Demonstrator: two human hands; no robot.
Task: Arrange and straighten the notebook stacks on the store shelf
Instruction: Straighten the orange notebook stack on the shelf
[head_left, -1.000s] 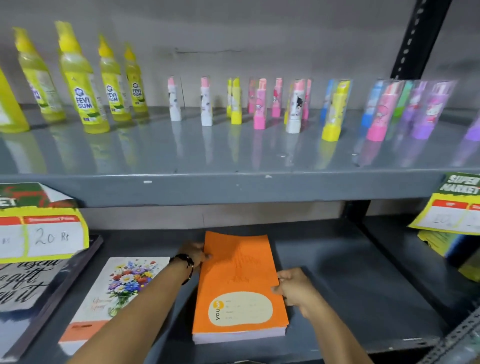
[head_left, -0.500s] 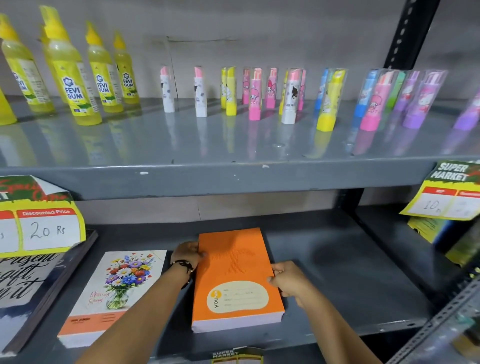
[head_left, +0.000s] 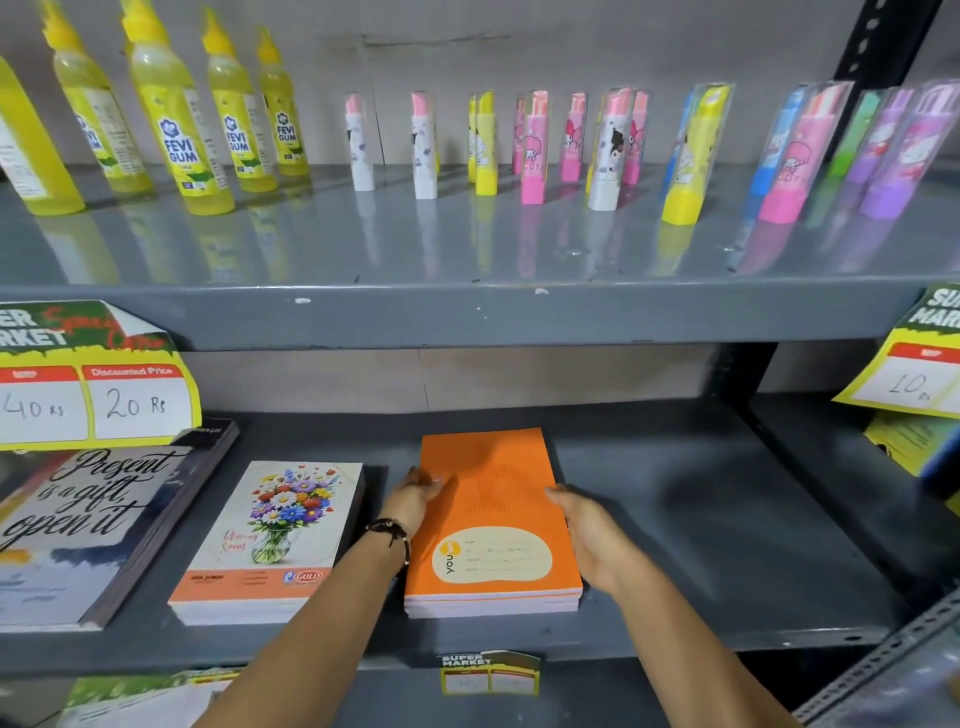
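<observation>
A stack of orange notebooks (head_left: 491, 499) lies flat in the middle of the lower grey shelf (head_left: 701, 545). My left hand (head_left: 413, 501) presses against the stack's left edge, fingers curled over the top cover. My right hand (head_left: 584, 525) clasps the right edge, thumb on the cover. To the left lies a stack of floral-cover notebooks (head_left: 270, 540), and further left a stack of larger dark books (head_left: 88, 525) with script lettering, angled outward.
The upper shelf (head_left: 467, 312) carries yellow gum bottles (head_left: 176, 130) and several coloured glue sticks (head_left: 535, 150). Yellow price tags (head_left: 93, 384) hang from its edge at left and another price tag (head_left: 919, 364) at right. A black upright post (head_left: 878, 41) bounds the right side.
The view has dropped and shifted slightly; both hands stay on the orange stack's sides, with the stack sitting a little straighter and my right hand slid slightly nearer the front.
</observation>
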